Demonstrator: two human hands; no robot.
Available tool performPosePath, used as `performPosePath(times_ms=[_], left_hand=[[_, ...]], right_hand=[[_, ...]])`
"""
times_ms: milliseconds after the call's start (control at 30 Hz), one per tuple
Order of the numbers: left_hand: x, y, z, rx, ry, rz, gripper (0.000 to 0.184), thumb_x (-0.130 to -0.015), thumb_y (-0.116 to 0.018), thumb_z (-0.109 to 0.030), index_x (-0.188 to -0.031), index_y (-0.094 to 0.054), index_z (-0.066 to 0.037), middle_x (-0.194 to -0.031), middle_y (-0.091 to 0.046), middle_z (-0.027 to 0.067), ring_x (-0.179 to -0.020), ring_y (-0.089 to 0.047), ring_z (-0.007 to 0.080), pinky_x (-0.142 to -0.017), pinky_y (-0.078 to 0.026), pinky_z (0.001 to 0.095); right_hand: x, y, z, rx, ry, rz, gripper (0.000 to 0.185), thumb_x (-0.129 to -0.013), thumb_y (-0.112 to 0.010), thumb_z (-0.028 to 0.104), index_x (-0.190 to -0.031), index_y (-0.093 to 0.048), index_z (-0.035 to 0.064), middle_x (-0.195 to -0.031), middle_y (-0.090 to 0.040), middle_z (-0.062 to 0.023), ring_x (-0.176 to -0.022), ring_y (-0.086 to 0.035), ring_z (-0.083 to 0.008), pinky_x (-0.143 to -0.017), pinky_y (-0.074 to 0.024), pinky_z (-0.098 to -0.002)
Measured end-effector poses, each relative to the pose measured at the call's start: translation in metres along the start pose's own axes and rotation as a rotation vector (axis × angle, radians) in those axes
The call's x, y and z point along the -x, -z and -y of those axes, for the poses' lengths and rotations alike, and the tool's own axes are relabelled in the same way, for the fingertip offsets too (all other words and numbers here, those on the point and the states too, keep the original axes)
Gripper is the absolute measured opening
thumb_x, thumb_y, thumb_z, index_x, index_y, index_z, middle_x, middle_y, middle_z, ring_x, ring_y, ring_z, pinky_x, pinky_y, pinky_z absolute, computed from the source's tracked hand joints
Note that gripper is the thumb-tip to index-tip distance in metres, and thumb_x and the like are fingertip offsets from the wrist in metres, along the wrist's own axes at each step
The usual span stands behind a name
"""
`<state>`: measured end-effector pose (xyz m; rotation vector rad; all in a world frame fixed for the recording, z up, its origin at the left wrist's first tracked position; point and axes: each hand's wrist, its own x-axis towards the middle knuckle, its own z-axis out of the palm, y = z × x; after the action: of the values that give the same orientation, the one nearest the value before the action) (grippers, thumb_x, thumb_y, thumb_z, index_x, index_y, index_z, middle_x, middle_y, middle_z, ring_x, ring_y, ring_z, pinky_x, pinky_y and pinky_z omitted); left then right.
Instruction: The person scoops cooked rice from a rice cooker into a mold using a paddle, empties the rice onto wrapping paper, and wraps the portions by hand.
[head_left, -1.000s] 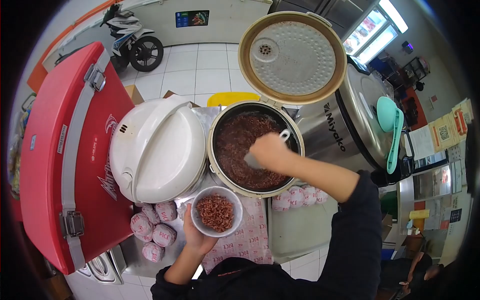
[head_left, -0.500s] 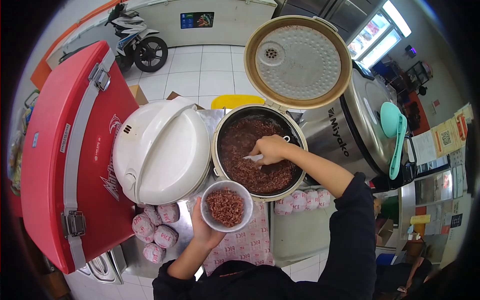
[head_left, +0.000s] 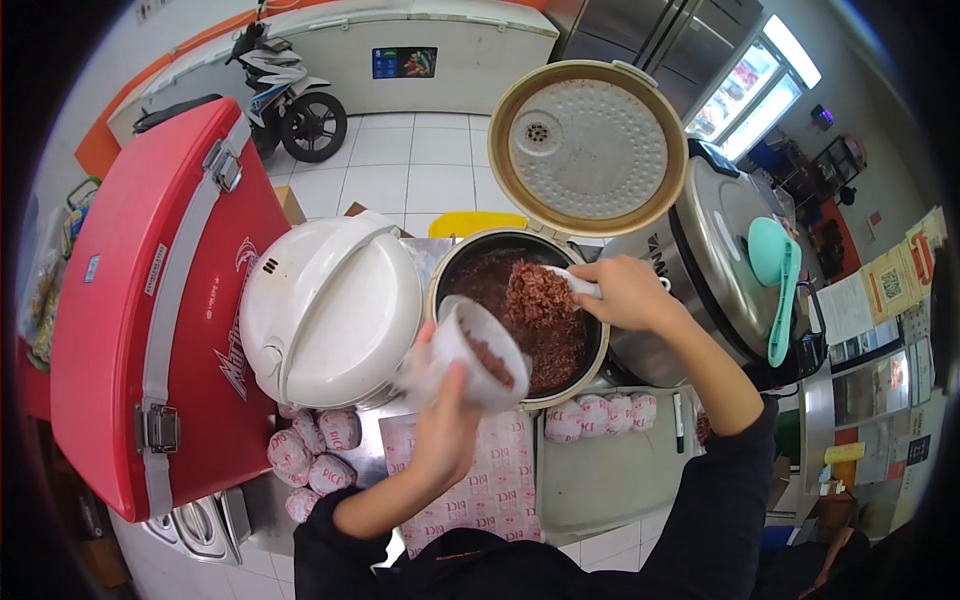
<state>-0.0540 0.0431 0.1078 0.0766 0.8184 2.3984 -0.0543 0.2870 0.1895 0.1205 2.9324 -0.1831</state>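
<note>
The right hand grips the white handle of a scoop. The scoop lies sideways over the open rice cooker, its handle pointing right and its front pointing left under a heap of red-brown rice. The left hand has its fingers wrapped around a white bowl, blurry and tipped, its open side facing right. The bowl covers the cooker's near left rim; I can't tell if they touch. Some rice sits in it.

"RICE" is printed on the paper sheet and the round packs. The silver cooker shows an "M"; the hand hides more letters.

The white lid is close on the bowl's left. There is room over the paper.
</note>
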Motion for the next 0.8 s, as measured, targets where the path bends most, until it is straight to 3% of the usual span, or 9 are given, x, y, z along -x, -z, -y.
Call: performPosePath(times_ms=[67,167,333,433,500,567,600,700,800], left_hand=[[-0.026,-0.024,0.023,-0.014,0.019,-0.123,0.045,-0.095,-0.040,-0.034,-0.133,-0.027,-0.015,-0.130,-0.040,0.0073,-0.120,-0.042,0.0238,-0.100,-0.035,0.0475],[-0.052,-0.042,0.046,0.053,0.155,-0.070,0.043,-0.095,-0.038,-0.038,-0.130,-0.033,-0.013,-0.126,-0.045,0.0076,-0.116,-0.046,0.0229,-0.098,-0.036,0.0465],[-0.067,-0.049,0.039,0.107,0.228,-0.001,0.060,-0.091,-0.025,-0.058,-0.126,-0.042,-0.012,-0.125,-0.049,0.0089,-0.117,-0.047,0.0245,-0.094,-0.040,0.0466],[-0.064,-0.047,0.033,0.202,0.197,0.040,0.062,-0.090,-0.023,-0.060,-0.126,-0.043,-0.014,-0.126,-0.048,0.0080,-0.117,-0.047,0.0250,-0.095,-0.040,0.0464],[-0.065,-0.042,0.027,0.222,0.174,0.079,0.063,-0.089,-0.023,-0.061,-0.127,-0.042,-0.015,-0.127,-0.048,0.0076,-0.117,-0.046,0.0253,-0.096,-0.040,0.0454],[-0.063,-0.040,0.020,0.241,0.143,0.103,0.063,-0.089,-0.023,-0.061,-0.128,-0.041,-0.015,-0.127,-0.048,0.0076,-0.118,-0.046,0.0256,-0.097,-0.039,0.0452],[-0.062,-0.040,0.016,0.233,0.138,0.087,0.064,-0.089,-0.023,-0.061,-0.129,-0.041,-0.015,-0.126,-0.048,0.0074,-0.117,-0.046,0.0251,-0.097,-0.039,0.0450],[-0.059,-0.044,0.014,0.207,0.148,0.047,0.062,-0.090,-0.024,-0.060,-0.126,-0.044,-0.014,-0.123,-0.051,0.0069,-0.115,-0.049,0.0240,-0.097,-0.040,0.0430],[-0.062,-0.033,0.015,0.091,0.105,0.116,0.051,-0.093,-0.030,-0.049,-0.118,-0.050,-0.010,-0.114,-0.057,0.0069,-0.106,-0.054,0.0201,-0.092,-0.043,0.0368]], right_hand=[[0.019,0.003,0.023,0.157,-0.050,-0.167,0.034,-0.075,-0.054,0.017,-0.107,-0.059,0.0059,-0.074,-0.063,-0.0185,-0.071,-0.061,-0.0340,-0.065,-0.0484,-0.0447],[0.051,-0.013,0.064,0.305,0.003,-0.186,0.038,-0.077,-0.050,0.005,-0.113,-0.046,-0.0050,-0.085,-0.056,-0.0148,-0.072,-0.060,-0.0299,-0.059,-0.0506,-0.0361],[0.079,-0.001,0.067,0.157,0.108,-0.165,0.054,-0.076,-0.048,0.001,-0.129,-0.035,-0.0036,-0.088,-0.053,-0.0161,-0.078,-0.058,-0.0300,-0.061,-0.0502,-0.0355],[0.087,0.018,0.056,0.145,0.138,-0.208,0.057,-0.076,-0.048,0.000,-0.131,-0.034,-0.0002,-0.090,-0.051,-0.0140,-0.078,-0.058,-0.0302,-0.064,-0.0496,-0.0371],[0.090,0.031,0.046,0.114,0.095,-0.237,0.053,-0.078,-0.049,0.003,-0.130,-0.038,0.0031,-0.089,-0.055,-0.0157,-0.078,-0.059,-0.0330,-0.067,-0.0484,-0.0405],[0.093,0.037,0.035,-0.105,0.049,-0.472,0.045,-0.082,-0.050,0.008,-0.126,-0.042,0.0057,-0.085,-0.059,-0.0194,-0.079,-0.059,-0.0369,-0.068,-0.0464,-0.0434],[0.092,0.044,0.035,-0.316,-0.027,-0.395,0.031,-0.086,-0.051,0.018,-0.114,-0.048,0.0041,-0.081,-0.059,-0.0238,-0.079,-0.057,-0.0404,-0.068,-0.0442,-0.0451],[0.083,0.012,0.037,-0.484,-0.019,-0.133,0.025,-0.089,-0.050,0.025,-0.100,-0.048,0.0024,-0.078,-0.058,-0.0243,-0.078,-0.056,-0.0421,-0.066,-0.0428,-0.0455],[0.073,-0.022,0.046,-0.355,-0.060,-0.056,0.035,-0.091,-0.046,0.036,-0.092,-0.043,0.0011,-0.067,-0.056,-0.0261,-0.067,-0.056,-0.0442,-0.061,-0.0424,-0.0474]])
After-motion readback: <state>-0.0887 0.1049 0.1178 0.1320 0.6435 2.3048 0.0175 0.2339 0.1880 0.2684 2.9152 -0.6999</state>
